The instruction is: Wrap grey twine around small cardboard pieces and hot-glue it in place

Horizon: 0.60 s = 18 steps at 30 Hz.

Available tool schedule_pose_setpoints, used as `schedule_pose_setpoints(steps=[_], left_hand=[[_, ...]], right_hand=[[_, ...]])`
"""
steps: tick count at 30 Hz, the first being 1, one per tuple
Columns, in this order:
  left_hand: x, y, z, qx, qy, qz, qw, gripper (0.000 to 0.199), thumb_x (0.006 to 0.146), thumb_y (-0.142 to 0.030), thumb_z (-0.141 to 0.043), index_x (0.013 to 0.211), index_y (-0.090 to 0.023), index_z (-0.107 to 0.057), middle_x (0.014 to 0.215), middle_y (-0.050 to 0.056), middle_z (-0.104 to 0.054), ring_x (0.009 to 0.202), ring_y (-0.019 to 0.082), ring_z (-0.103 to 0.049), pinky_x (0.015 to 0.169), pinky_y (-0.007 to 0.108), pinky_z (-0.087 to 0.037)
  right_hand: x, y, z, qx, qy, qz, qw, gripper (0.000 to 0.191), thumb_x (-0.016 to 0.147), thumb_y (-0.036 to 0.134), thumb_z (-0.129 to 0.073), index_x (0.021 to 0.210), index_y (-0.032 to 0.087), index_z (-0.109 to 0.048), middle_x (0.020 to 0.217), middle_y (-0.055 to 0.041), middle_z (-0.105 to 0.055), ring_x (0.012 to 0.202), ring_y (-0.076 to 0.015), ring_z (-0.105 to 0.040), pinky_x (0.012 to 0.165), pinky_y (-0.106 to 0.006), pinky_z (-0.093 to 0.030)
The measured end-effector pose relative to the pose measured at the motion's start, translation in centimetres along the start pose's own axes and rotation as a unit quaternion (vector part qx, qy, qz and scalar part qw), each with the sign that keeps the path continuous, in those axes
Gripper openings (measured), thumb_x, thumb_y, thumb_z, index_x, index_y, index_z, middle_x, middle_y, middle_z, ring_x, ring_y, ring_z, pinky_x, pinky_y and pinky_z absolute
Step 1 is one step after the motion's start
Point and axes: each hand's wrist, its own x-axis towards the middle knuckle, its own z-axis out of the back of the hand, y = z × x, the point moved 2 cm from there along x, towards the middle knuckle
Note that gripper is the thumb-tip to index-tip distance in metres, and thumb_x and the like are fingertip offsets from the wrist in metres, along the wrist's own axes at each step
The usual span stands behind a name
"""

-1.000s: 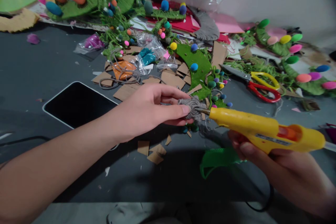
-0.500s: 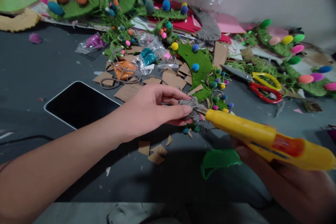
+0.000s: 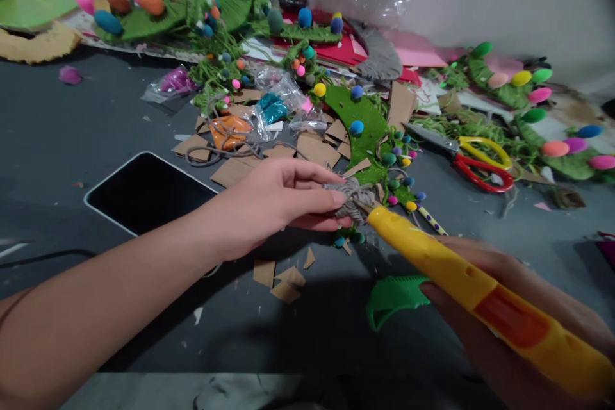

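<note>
"Yarn coil, gray and loosely wound: where is it?"

"Near the middle of the view, raised in the left hand. The thumb presses on it from above, and the other fingers curl behind and under it, so that grip is a pinch."

"And the other side of it?"

"A yellow glue gun with its metal nozzle at the coil's right edge; whether the tip actually touches, I can't tell. The right hand is wrapped around the gun's body. The trigger is hidden, so I can't say if it's squeezed."

"What lies just around the hands?"

"Beyond the coil, a green crescent with blue and yellow balls on it. A dotted stick lies just past the gun's barrel. Nearer the person, a green plastic piece with a toothed edge sits beside the gun, and small cardboard scraps lie left of that."

"Farther out?"

"A smartphone, screen dark, partly covered by the left forearm. Scissors with one red and one yellow handle loop lie to the right, blades apart from the coil. An orange packet rests among strands and more cardboard, all on a dark tabletop."
</note>
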Motion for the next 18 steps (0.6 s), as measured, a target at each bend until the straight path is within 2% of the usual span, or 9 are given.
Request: schedule_pose_setpoints(steps=[3,5,10,15,18], left_hand=[[-0.04,-0.06,-0.02,-0.027,0.011,0.012,0.999,0.006,0.089,-0.01,-0.076,0.094,-0.014,-0.077,0.083,0.003,-0.081,0.078,0.013,-0.079,0.074,0.017,-0.066],[-0.06,-0.1,-0.05,-0.04,0.013,0.021,0.999,0.006,0.089,-0.01,-0.075,0.093,-0.013,-0.077,0.083,0.004,-0.081,0.076,0.013,-0.079,0.073,0.016,-0.066],[-0.05,-0.2,-0.07,-0.052,0.026,0.03,0.998,0.007,0.089,-0.01,-0.076,0.094,-0.013,-0.077,0.087,0.007,-0.082,0.079,0.015,-0.08,0.074,0.016,-0.065],[-0.13,-0.3,-0.13,-0.047,0.03,0.021,0.998,0.007,0.088,-0.011,-0.077,0.094,-0.014,-0.076,0.088,0.007,-0.082,0.081,0.017,-0.081,0.073,0.017,-0.066],[-0.25,-0.33,-0.2,-0.037,0.031,0.014,0.999,0.009,0.087,-0.012,-0.078,0.095,-0.014,-0.076,0.09,0.007,-0.082,0.08,0.016,-0.081,0.073,0.016,-0.066]], right_hand=[[0.11,0.57,0.0,0.012,-0.053,-0.001,0.999,0.031,0.084,0.041,-0.064,0.112,0.05,-0.06,0.104,0.0089,-0.079,0.085,-0.0263,-0.078,0.075,-0.035,-0.068],[0.14,0.51,-0.12,0.02,-0.063,-0.009,0.998,0.034,0.083,0.038,-0.065,0.115,0.05,-0.06,0.105,0.0089,-0.079,0.088,-0.0269,-0.079,0.077,-0.035,-0.068],[0.31,0.13,-0.11,0.027,-0.056,0.0,0.998,0.026,0.086,0.044,-0.064,0.111,0.05,-0.061,0.104,0.0078,-0.078,0.085,-0.0271,-0.079,0.076,-0.039,-0.069],[0.67,0.25,-0.25,0.034,-0.055,0.014,0.998,0.024,0.086,0.042,-0.064,0.109,0.048,-0.062,0.101,0.0054,-0.078,0.076,-0.0254,-0.078,0.067,-0.034,-0.067],[0.81,0.54,-0.39,0.047,-0.056,-0.003,0.997,0.025,0.083,0.042,-0.065,0.107,0.05,-0.061,0.099,0.0099,-0.078,0.075,-0.0237,-0.078,0.067,-0.03,-0.065]])
